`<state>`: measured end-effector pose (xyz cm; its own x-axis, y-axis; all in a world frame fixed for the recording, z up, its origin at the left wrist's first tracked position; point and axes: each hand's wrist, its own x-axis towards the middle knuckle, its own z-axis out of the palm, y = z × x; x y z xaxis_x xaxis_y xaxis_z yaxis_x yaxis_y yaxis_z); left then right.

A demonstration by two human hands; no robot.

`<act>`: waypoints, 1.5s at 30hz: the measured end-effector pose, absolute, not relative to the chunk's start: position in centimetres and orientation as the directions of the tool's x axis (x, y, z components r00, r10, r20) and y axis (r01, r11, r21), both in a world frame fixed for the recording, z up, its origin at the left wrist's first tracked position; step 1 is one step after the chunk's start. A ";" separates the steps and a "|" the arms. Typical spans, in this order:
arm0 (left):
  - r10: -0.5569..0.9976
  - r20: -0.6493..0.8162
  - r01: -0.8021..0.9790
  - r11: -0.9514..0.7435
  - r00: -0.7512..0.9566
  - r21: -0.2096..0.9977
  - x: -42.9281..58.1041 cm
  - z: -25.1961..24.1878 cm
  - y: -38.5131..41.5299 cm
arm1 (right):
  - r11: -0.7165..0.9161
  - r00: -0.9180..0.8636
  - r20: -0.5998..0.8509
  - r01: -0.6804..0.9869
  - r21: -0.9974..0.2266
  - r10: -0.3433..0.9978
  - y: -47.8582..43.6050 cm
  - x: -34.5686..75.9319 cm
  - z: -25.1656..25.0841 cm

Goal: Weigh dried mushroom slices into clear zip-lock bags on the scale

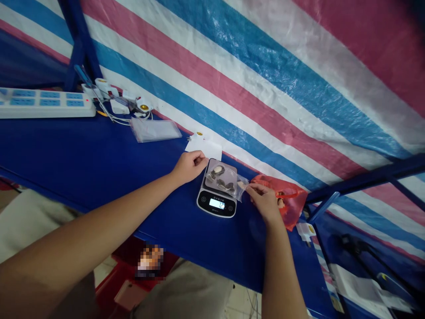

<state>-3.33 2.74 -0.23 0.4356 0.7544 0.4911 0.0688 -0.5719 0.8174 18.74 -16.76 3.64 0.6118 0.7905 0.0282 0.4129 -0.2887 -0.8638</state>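
A small digital scale [217, 204] with a lit display stands on the blue table. On its plate lies a clear plastic bag [226, 179] with dark pieces and one whitish piece inside. My right hand [264, 201] pinches the right end of this bag, beside the scale. At the scale's upper left, my left hand [191, 166] has its fingers curled together near the plate's edge; whatever they might hold is hidden. White paper [207, 148] lies just behind the scale. Right of my right hand is a red plastic bag [294, 199].
A white power strip [49, 103] lies at the back left, with cables, white plugs and a screwdriver-like tool beside it. Clear plastic bags [156, 130] lie nearer the middle. Behind the table [99, 150] hangs striped sheeting. A red container [113, 283] shows below the front edge.
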 end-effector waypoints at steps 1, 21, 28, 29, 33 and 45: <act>0.755 0.491 0.072 -0.572 0.434 0.817 -3.3 -0.2 2.7 | -0.283 0.589 0.009 0.402 -0.871 0.808 -16.7 18.6 3.7; 0.870 0.473 0.007 -0.478 0.139 0.878 -3.4 -0.3 4.4 | -0.044 0.794 0.107 0.167 -0.985 0.598 -16.7 19.7 3.4; 0.939 0.344 0.009 -0.344 0.028 0.939 -3.8 0.4 4.8 | 0.190 0.898 0.058 -0.029 -0.981 0.436 -16.7 19.0 4.0; 0.960 0.277 -0.012 -0.277 0.040 0.961 -3.8 0.3 5.0 | 0.215 0.902 0.050 -0.049 -0.975 0.429 -16.7 19.1 4.0; 0.984 0.110 -0.060 -0.103 0.137 0.993 -3.6 -0.3 5.4 | 0.227 0.900 0.031 -0.077 -0.971 0.435 -16.6 19.2 3.9; 0.986 0.097 -0.025 -0.095 0.137 0.995 -3.6 0.2 4.7 | 0.117 0.827 0.043 -0.027 -0.993 0.560 -16.4 18.8 3.7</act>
<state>-3.60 4.70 0.19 0.1375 0.9857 0.0973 -0.0247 -0.0948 0.9952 18.76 -16.38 3.67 0.8274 0.5600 0.0434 -0.0273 0.1173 -0.9927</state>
